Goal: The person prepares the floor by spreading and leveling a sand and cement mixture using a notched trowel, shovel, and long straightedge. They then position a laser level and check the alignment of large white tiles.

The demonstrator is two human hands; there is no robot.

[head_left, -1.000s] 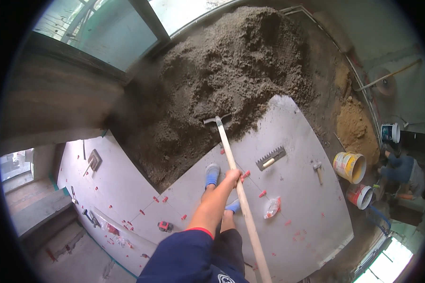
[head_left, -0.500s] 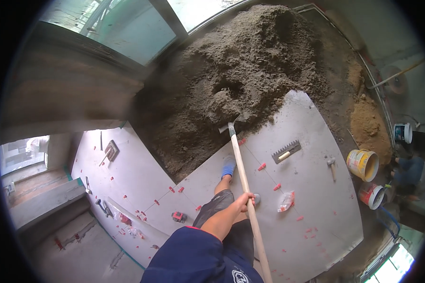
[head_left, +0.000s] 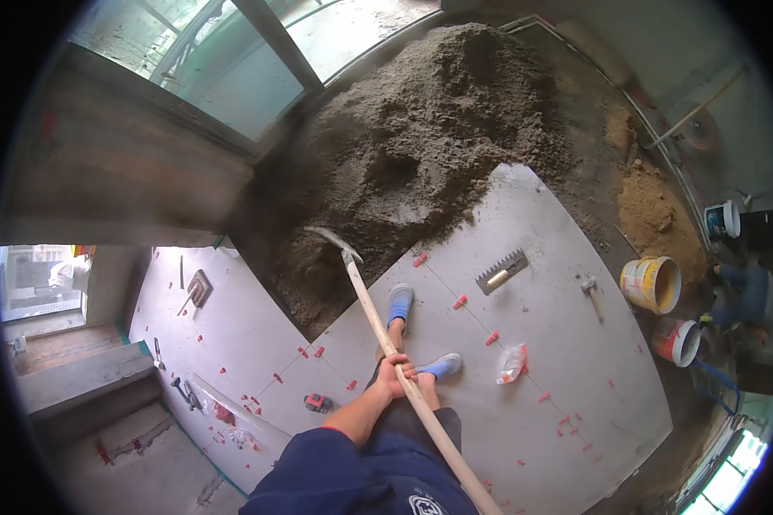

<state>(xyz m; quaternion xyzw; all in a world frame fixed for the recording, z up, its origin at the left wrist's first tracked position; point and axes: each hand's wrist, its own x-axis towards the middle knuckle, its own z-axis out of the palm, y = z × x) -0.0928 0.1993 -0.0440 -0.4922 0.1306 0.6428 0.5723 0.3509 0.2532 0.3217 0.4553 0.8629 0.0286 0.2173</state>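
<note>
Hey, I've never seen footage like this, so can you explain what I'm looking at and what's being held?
There's no machine here: a person works with bare hands. The camera sits on their head, looking down; its fisheye lens bends straight edges and darkens the corners. The left hand grips a long wooden-handled tool, whose metal head is at the edge of a grey-brown heap. The right hand is out of view. The person stands on a pale floor. On it lie a notched trowel, a hammer-like tool, small red pieces and a clear bag with something red inside. Buckets stand at the right.
</note>
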